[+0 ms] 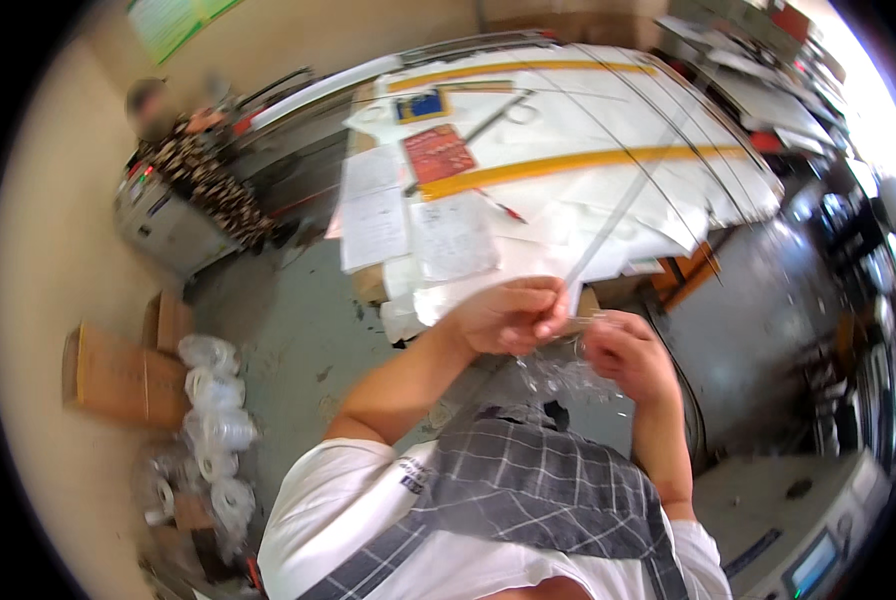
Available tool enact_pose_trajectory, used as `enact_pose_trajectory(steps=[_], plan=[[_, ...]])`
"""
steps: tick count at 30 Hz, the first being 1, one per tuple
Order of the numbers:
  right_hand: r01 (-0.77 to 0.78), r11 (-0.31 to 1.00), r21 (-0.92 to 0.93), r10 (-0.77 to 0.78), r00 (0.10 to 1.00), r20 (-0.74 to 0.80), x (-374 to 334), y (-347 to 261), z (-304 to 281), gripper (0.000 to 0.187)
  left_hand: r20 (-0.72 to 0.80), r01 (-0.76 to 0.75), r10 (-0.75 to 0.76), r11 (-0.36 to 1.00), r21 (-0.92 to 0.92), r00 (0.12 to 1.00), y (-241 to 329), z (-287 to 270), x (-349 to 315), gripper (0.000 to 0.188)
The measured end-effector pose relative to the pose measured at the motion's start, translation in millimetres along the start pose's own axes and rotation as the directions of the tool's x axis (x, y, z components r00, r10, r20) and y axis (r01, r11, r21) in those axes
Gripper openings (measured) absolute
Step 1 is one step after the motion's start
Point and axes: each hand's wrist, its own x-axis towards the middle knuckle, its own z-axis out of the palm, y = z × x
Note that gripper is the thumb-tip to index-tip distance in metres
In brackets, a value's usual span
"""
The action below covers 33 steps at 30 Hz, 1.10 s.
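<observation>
My left hand [513, 316] is closed in a pinch in front of my chest, at the near edge of the table. From its fingertips a long, narrow translucent strip [616, 222] slants up and away to the right over the white table top. My right hand [632, 354] is just to the right, its fingers curled together and slightly blurred. Crinkled clear plastic film [566, 374] hangs below and between both hands. A thin clear edge of it runs between the fingertips. Exactly how the right fingers grip it is partly hidden.
On the white-covered table [568, 110] lie yellow rulers [578, 170], a red printed sheet [438, 153], written papers [373, 215] and a red pen [503, 207]. Clear-wrapped rolls [218, 425] and cardboard boxes [123, 375] stand left. A grey machine [808, 520] is near right; a person [203, 170] sits far left.
</observation>
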Motion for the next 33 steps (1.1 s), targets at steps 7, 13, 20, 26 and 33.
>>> enact_pose_trajectory(steps=[7, 13, 20, 26, 33], plan=[[0.348, 0.689, 0.636, -0.279, 0.937, -0.21, -16.8, -23.9, -53.1, 0.02, 0.314, -0.121, 0.176, 0.975, -0.185, 0.933, -1.5, -1.7, -20.0, 0.02], [0.599, 0.521, 0.608, -0.394, 0.801, -0.451, -69.0, -26.4, -150.7, 0.018, 0.356, -0.161, 0.228, 0.965, -0.208, 0.906, 2.6, 3.2, -31.4, 0.024], [0.766, 0.601, 0.226, -0.119, 0.366, -0.923, -206.1, -11.3, -333.8, 0.025, 0.277, -0.203, 0.255, 0.958, -0.205, 0.926, 6.0, -7.8, -51.2, 0.019], [0.645, 0.701, -0.305, -0.424, 0.032, -0.905, -230.3, 10.9, -352.5, 0.011, 0.123, -0.022, 0.039, 0.99, -0.139, 0.992, -8.9, -17.1, -49.4, 0.013], [0.324, 0.903, -0.282, -0.39, 0.893, -0.224, -3.5, 18.5, -4.6, 0.037, 0.042, 0.067, -0.061, 0.987, -0.143, 0.997, -26.5, -7.6, 2.9, 0.013]])
